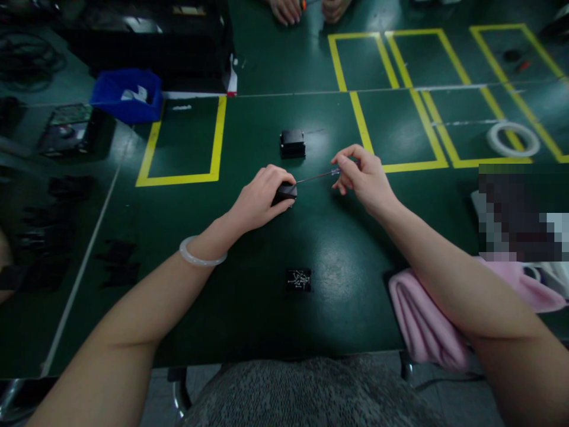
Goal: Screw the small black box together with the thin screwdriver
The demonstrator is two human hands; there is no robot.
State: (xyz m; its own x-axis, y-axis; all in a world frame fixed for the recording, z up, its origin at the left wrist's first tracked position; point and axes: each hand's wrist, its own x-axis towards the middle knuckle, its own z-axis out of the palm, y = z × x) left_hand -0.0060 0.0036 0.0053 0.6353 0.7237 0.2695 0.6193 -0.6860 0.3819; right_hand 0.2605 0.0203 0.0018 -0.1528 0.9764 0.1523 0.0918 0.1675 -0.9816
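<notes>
My left hand [263, 198] is closed around a small black box-shaped part [287, 191], holding it against the green table. In my right hand [362, 178] is a screwdriver [316, 176], gripped by its clear handle between thumb and fingers. Its thin shaft points left, and the tip meets the black part near my left fingertips; the exact contact spot is too small to make out. Just beyond sits a second black block [293, 143] with shiny bits at its sides. Nearer to me lies a small black tray [299, 280] with several silver screws.
Yellow tape outlines [178, 178] mark the table. A blue bin [127, 95] stands at the back left beside a large black machine [146, 35]. Right are a tape roll [513, 140] and a pink cloth [427, 314]. Another person's hands [287, 9] show at the far edge.
</notes>
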